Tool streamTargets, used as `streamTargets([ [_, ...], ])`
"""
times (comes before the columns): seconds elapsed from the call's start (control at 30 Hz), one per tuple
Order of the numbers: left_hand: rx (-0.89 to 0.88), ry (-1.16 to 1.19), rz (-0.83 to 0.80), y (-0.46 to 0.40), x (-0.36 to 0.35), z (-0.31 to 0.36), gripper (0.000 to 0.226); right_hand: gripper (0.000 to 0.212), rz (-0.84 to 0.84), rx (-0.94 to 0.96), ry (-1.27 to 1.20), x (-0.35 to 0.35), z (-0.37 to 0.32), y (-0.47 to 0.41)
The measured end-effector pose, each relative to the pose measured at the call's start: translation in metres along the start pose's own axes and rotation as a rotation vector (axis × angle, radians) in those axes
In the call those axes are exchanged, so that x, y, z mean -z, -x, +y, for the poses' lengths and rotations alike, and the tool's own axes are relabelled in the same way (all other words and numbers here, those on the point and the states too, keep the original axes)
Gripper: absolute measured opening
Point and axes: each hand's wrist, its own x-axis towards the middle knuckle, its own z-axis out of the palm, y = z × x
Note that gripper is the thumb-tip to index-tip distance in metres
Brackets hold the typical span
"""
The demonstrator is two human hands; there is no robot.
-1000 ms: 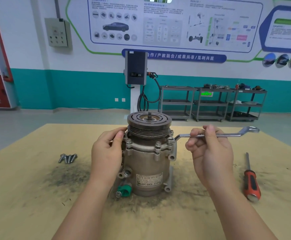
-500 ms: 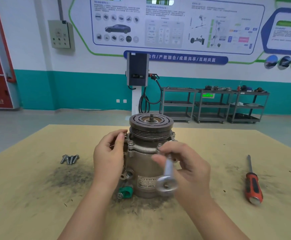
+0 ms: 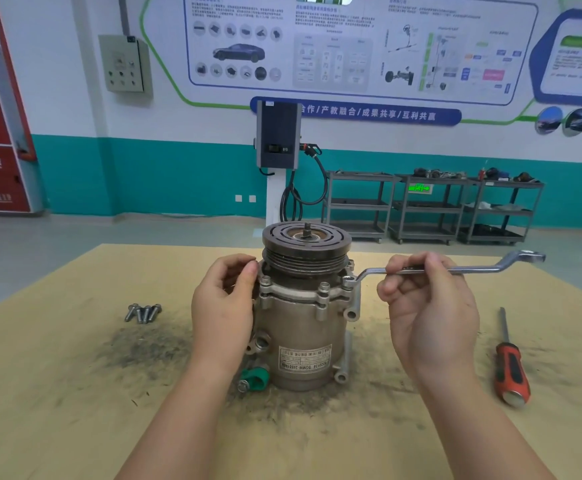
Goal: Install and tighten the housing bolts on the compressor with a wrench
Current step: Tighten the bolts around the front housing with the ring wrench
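Note:
The compressor [image 3: 305, 341] stands upright in the middle of the table, pulley on top, with housing bolts [image 3: 324, 287] seated around its flange. My left hand [image 3: 225, 306] grips the compressor's left side, fingers curled at the flange. My right hand [image 3: 431, 306] pinches the shaft of a silver ring wrench [image 3: 469, 269]. The wrench lies level, pointing right, and its near ring sits over the bolt on the flange's right side [image 3: 348, 282].
Several loose bolts [image 3: 143, 312] lie on the table to the left. A red-handled screwdriver [image 3: 509, 365] lies to the right. A green cap [image 3: 255, 377] sticks out at the compressor's base. Dark grime covers the tabletop around it. Shelving carts stand far behind.
My right hand swung the wrench toward me across the front of the compressor, then brought it back out to the right onto the right-side bolt. My left hand stayed on the compressor.

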Motion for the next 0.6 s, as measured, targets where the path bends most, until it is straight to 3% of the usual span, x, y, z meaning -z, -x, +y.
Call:
streamTargets([
  [0.2,0.024,0.002,-0.016,0.002,0.000,0.002,0.011,0.030,0.008,-0.085,-0.029,0.006,0.002,-0.009],
  [0.3,0.057,0.051,0.022,0.001,-0.001,0.002,0.016,0.026,-0.030,0.285,0.203,0.003,0.014,0.007],
  [0.37,0.065,0.077,0.043,-0.001,-0.001,0.002,0.019,0.023,-0.220,0.562,0.426,0.003,0.021,0.017],
  [0.47,0.026,0.048,0.018,-0.001,-0.001,0.000,0.007,0.022,-0.457,0.761,0.669,0.001,0.029,0.024],
  [0.6,-0.003,0.010,0.005,-0.002,0.000,-0.002,0.006,0.022,-0.505,0.824,0.757,-0.002,0.029,0.025],
])
